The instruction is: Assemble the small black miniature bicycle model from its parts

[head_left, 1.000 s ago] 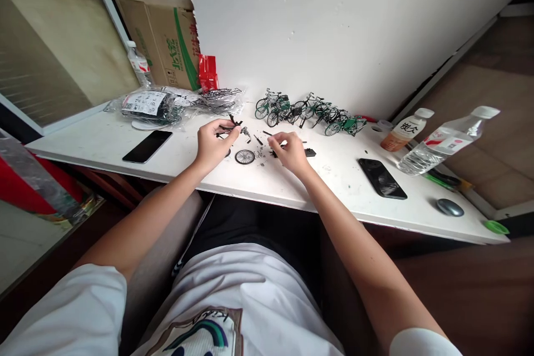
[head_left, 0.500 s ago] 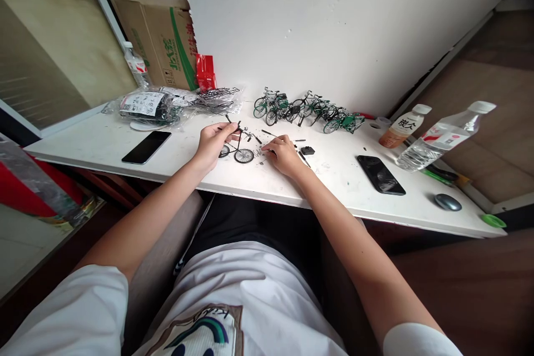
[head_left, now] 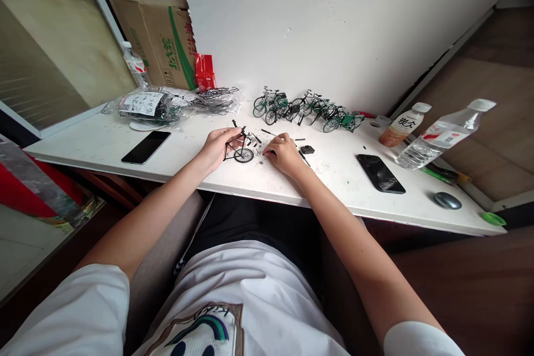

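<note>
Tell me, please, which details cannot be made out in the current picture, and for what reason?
All in the head view:
What the right hand may hold: hidden by the hand itself.
Part of the black frame: covered by the left hand.
Whether the wheel is joined to that frame: they overlap, too small.
The loose parts between the hands: too small to identify.
The number of bicycle models: they overlap.
Fine print on the package label: too small.
</note>
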`<state>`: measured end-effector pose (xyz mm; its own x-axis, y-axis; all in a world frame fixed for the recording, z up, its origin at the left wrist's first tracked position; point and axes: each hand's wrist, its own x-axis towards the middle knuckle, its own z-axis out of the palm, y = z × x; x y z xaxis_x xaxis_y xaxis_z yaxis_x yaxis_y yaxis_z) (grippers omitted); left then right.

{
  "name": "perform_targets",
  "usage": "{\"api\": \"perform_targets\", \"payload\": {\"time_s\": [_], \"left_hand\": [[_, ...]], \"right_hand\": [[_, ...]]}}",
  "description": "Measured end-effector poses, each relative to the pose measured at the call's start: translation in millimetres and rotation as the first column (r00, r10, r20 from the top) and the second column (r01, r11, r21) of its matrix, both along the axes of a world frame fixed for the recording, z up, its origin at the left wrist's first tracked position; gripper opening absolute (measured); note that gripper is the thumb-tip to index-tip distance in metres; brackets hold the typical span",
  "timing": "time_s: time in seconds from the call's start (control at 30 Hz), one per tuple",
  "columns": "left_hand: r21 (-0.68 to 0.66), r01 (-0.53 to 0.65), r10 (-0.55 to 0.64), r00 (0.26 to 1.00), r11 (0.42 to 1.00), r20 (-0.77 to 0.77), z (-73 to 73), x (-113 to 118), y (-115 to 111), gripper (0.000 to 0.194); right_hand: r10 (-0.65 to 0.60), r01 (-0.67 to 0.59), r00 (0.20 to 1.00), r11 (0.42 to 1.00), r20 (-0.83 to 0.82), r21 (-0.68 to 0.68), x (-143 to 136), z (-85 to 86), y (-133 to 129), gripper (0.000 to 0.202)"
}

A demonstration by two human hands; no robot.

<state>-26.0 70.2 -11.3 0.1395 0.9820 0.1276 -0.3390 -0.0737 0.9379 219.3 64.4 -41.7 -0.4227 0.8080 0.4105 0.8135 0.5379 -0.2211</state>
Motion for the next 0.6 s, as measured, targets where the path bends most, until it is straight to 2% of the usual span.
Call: {"api": "perform_targets", "payload": {"time_s": [0.17,0.4,0.5,0.6], "left_hand": [[0.087,0.064,-0.061,0.998,0.994,-0.029,4.5,3,-6,0.045],[0.213,0.152,-0.137,0.987,0.965,-0.083,7.1,7,-16,0.045],[0.266,0.167,-0.134,0.982,0.95,-0.136,8.8,8,-22,0.046],[0.336,0.135,-0.074,0.979,0.932,-0.188,10.3,11,-28,0.045]], "right_hand": [[-0.042,0.042,0.998,0.999,0.044,0.007,-4,-1.0,0,0.017],[-0.084,0.079,0.99,0.996,0.116,0.043,-8,-4.7,0,0.026],[-0.076,0.077,0.996,0.997,-0.04,0.018,-6,-4.4,3,0.023],[-0.047,0.046,0.946,0.999,-0.322,-0.012,-1,0.2,8,0.019]]}}
